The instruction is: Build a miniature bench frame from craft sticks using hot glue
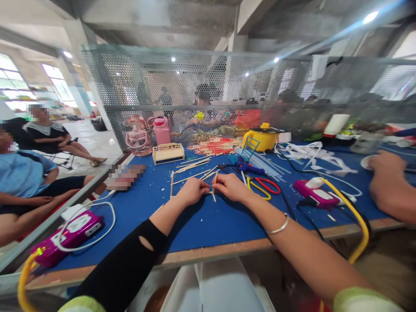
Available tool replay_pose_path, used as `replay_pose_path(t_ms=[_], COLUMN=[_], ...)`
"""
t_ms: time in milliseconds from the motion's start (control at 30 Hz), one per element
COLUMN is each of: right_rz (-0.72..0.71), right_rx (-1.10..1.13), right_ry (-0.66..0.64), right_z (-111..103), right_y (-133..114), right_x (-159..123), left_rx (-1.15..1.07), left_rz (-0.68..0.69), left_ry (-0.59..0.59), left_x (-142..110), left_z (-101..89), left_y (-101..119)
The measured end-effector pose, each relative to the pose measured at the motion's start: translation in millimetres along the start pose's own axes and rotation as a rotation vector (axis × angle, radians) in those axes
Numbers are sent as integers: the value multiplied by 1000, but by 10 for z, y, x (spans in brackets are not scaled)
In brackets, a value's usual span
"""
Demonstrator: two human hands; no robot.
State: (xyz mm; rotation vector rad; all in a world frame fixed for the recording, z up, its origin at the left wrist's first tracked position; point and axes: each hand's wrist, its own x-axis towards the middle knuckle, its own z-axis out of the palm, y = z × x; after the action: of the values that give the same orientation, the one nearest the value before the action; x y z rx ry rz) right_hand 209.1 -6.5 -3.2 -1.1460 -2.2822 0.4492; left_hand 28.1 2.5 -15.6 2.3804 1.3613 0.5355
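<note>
My left hand (194, 190) pinches a thin wooden stick near the middle of the blue table. Beside it my right hand (230, 187) is closed on a second wooden stick (213, 197), and the two sticks meet between my fingertips. How they are joined is too small to tell. At my left hand stands a partial frame of wooden sticks (172, 184). Loose wooden sticks (193, 164) lie just beyond both hands. Scissors with red and yellow handles (268, 185) rest right of my right hand, with a blue glue gun (248, 167) behind them.
A small wooden model (168, 152), pink bottles (161, 130), red-tipped sticks (214, 146) and a yellow pot (260, 138) line the back. Purple power strips (316, 193) with cables lie on both sides. Another person's hand (388, 167) is at right; seated people are at left.
</note>
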Motion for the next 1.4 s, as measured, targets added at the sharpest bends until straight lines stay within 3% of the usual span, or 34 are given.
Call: replay_pose_path(t_ms=[200, 467, 1033, 1400], right_rz=[15, 11, 66, 95], right_rx=[13, -7, 122, 0], right_ry=[18, 36, 81, 43], right_z=[5, 59, 35, 45], right_y=[-18, 3, 79, 170], right_x=[1, 22, 10, 20], left_rx=[-29, 38, 63, 109], left_rz=[-67, 52, 63, 38], left_ry=[114, 28, 40, 51], left_x=[-29, -8, -4, -13], left_z=[-32, 105, 103, 117], left_y=[-64, -5, -11, 37])
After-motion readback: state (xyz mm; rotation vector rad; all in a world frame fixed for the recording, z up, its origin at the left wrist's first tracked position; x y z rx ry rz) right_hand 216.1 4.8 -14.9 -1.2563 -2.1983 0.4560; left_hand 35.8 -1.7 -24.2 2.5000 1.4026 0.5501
